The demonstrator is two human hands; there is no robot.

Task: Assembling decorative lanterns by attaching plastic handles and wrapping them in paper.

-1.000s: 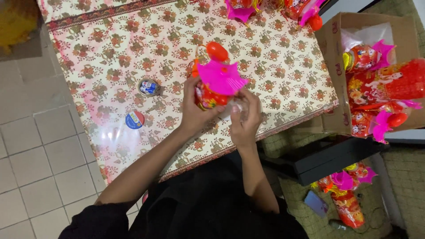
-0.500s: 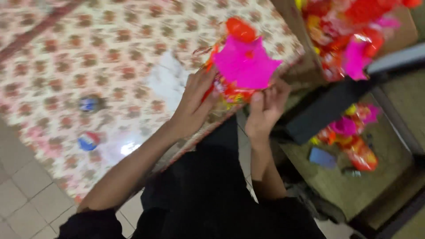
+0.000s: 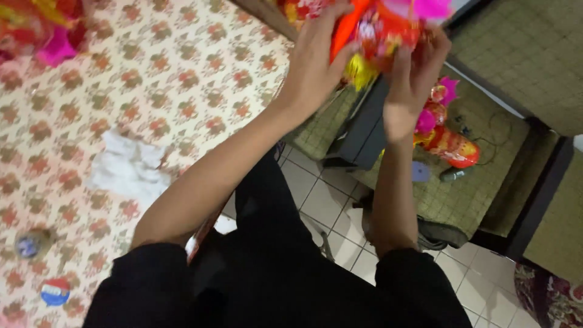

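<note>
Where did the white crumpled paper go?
In the head view, the white paper lies on the flowery tablecloth, left of the person's left arm, above two small round caps.

Held package: red-orange cellophane parcel (image 3: 382,30) with pink bow, top edge, in my hands (image 3: 316,67).
Floor package: I see a similar red parcel (image 3: 446,143), pink-topped, on the mat.
Tabletop corner: blurred red-pink package (image 3: 42,30).

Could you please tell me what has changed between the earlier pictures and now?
Both hands, left hand and right hand, carried the red and pink wrapped bundle off the floral tablecloth, rightward past its edge. Their grip stayed; the two round caps remain on the cloth.
</note>
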